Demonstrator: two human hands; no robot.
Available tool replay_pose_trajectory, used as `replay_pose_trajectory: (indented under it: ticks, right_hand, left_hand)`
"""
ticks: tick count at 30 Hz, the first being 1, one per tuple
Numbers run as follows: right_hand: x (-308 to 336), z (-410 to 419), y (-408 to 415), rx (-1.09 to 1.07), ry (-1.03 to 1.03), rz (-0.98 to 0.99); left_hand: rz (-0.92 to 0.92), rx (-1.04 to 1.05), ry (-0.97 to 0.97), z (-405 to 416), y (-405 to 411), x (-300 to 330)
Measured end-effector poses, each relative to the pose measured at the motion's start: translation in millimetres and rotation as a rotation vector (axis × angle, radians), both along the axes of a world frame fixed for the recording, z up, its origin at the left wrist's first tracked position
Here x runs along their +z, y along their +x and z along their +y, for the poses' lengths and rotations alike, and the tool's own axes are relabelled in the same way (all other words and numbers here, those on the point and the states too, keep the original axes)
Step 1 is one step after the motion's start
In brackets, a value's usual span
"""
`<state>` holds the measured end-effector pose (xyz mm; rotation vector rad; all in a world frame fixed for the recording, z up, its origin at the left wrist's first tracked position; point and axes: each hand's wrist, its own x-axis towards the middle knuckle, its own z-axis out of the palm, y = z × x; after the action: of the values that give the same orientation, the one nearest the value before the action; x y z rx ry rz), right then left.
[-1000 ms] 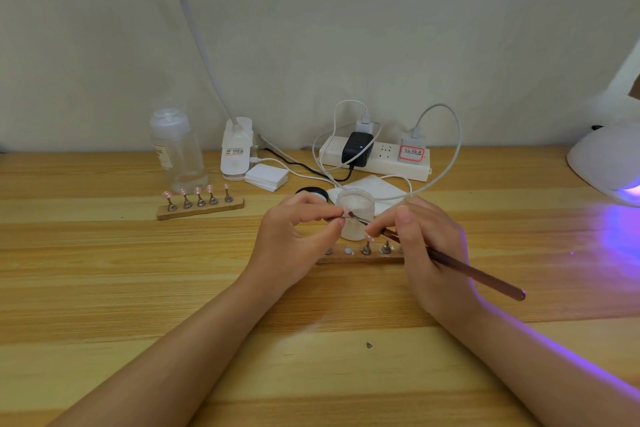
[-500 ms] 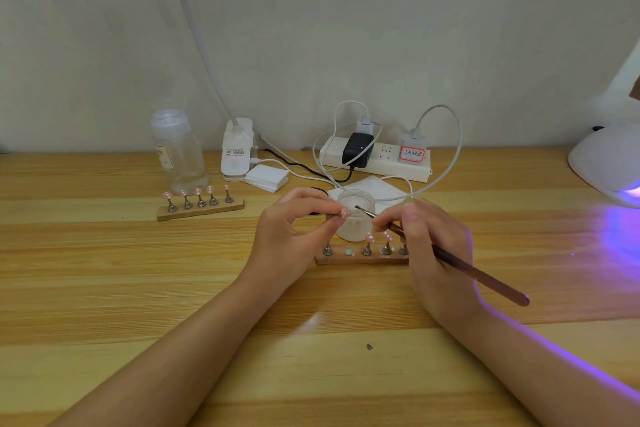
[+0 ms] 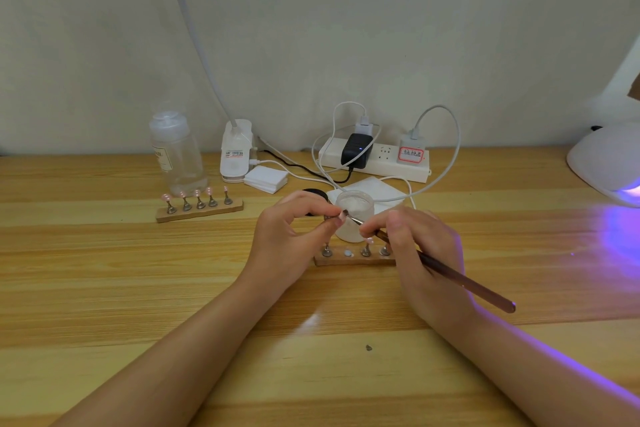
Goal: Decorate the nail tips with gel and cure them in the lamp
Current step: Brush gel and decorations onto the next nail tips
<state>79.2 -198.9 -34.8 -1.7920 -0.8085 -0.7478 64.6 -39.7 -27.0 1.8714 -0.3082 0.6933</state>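
While left hand (image 3: 294, 236) pinches nail tip (image 3: 343, 217), right hand (image 3: 420, 253) grips brush (image 3: 464, 282) (bristles seemingly touching).

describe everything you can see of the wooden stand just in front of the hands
The near wooden stand is a short, light-brown strip lying flat on the table, below the frosted jar. It carries small metal holders upright in a row; one slot shows only a pale round base. A pink tip tops at least one holder. The right hand covers its right end; whether it touches is unclear.
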Motion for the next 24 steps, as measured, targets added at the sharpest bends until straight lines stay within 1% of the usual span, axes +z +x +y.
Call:
replay_pose_trajectory:
  ticks: [6, 10, 14, 16, 21, 24]
  right_hand:
    - [-1.5, -0.1, 0.1, 0.014, -0.010, -0.094]
    - [-2.6, -0.4, 2.1, 0.017, 0.084, -0.026]
    - [-3.1, 1.0, 3.1, 0.007, 0.056, 0.036]
    - [-2.9, 1.9, 2.7, 0.010, 0.029, 0.013]
    - [-2.5, 1.7, 1.9, 0.006, -0.034, -0.116]
    - [-2.6, 0.6, 2.0, 0.016, -0.017, -0.142]
  left_hand:
    - [-0.021, 0.006, 0.011, 0.2, 1.3, -0.8]
    - [-0.013, 0.007, 0.008, 0.3, 2.0, -1.7]
    - [-0.016, 0.004, 0.007, -0.2, 2.0, -1.5]
    - [-0.021, 0.004, 0.007, -0.3, 1.8, -1.1]
    - [-0.027, 0.001, 0.027, -0.3, 1.3, -0.1]
    - [-0.011, 0.005, 0.019, -0.7, 1.2, 0.0]
